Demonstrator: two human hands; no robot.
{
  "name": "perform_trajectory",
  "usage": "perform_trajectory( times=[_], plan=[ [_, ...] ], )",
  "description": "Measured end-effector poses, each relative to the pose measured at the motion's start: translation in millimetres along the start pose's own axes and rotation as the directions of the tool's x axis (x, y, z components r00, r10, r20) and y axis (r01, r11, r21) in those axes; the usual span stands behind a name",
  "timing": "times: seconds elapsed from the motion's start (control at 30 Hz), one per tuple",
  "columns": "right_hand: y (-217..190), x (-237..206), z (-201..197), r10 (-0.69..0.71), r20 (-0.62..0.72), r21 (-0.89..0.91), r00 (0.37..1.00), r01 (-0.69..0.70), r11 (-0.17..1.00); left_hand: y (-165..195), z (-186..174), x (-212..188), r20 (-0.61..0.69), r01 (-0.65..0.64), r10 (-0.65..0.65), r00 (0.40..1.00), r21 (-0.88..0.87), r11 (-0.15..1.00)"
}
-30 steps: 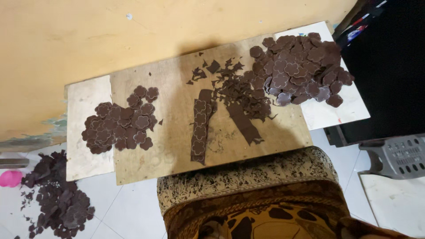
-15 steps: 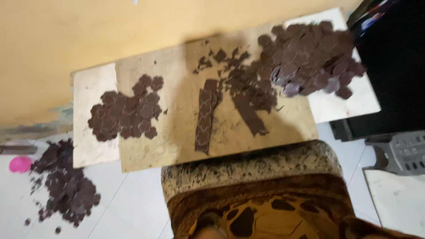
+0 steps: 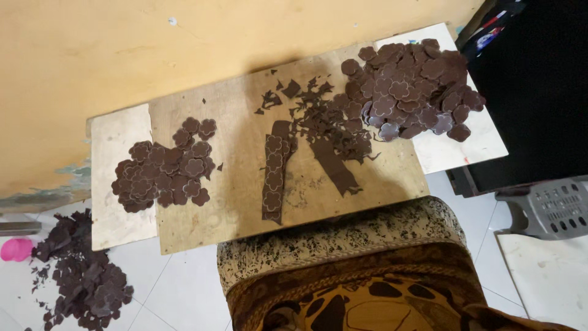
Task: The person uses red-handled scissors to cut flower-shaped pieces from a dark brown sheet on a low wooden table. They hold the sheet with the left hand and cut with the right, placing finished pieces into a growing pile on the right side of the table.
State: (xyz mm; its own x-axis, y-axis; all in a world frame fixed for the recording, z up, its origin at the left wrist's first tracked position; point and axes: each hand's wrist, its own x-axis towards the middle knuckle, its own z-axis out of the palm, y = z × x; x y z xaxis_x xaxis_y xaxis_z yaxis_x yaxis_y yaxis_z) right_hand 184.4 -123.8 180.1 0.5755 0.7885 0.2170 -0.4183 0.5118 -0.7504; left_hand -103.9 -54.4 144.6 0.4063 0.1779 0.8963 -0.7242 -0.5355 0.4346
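Neither of my hands is in view. A brown wooden board (image 3: 239, 116) lies before me against a yellow wall. On its left sits a small pile of dark brown flower-shaped cut-outs (image 3: 164, 165). A bigger heap of the same flower shapes (image 3: 410, 89) rests at the right end, partly on a white board (image 3: 474, 144). In the middle lie a dark strip with flower outlines punched in it (image 3: 273, 168), a plain dark strip (image 3: 334, 165) and loose dark scraps (image 3: 318, 113). My patterned brown and cream clothing (image 3: 343, 263) fills the bottom centre.
A second white board (image 3: 116, 208) sticks out under the left end. Dark offcuts (image 3: 79, 276) are scattered on the white tiled floor at bottom left, near a pink object (image 3: 15, 248). A black object (image 3: 533, 86) and a grey plastic basket (image 3: 551, 208) stand at the right.
Only the camera view has shifted slightly, down and then back; the boards and piles stay where they were.
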Motion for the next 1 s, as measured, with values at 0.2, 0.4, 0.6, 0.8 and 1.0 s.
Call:
perform_trajectory(
  times=[0.2,0.4,0.6,0.8,1.0],
  plan=[
    [19.3,-47.7,-2.8,-0.017,0.031,0.031,0.999,0.016,0.999,-1.0,1.9,-6.7,0.010,0.011,-0.011,1.000,-0.004,1.000],
    [58.3,-146.3,35.8,-0.012,0.236,0.164,0.972,-0.028,0.986,-14.4,-12.9,-10.4,0.022,0.023,-0.023,0.999,0.003,1.000],
    [72.8,-149.9,24.9,0.040,0.198,0.199,0.979,-0.080,0.977,-27.9,-25.3,-26.7,0.003,0.020,-0.021,1.000,0.022,1.000],
    [78.8,-128.2,7.4,0.152,-0.084,-0.018,0.985,-0.154,0.988,-35.3,-26.6,-21.4,-0.015,0.006,-0.005,1.000,0.046,0.999],
    [145.6,-86.5,-16.2,0.292,-0.321,-0.605,0.901,-0.433,0.668,-141.9,-53.0,-47.8,-0.396,0.794,-0.706,0.587,0.111,0.598]
  ],
)
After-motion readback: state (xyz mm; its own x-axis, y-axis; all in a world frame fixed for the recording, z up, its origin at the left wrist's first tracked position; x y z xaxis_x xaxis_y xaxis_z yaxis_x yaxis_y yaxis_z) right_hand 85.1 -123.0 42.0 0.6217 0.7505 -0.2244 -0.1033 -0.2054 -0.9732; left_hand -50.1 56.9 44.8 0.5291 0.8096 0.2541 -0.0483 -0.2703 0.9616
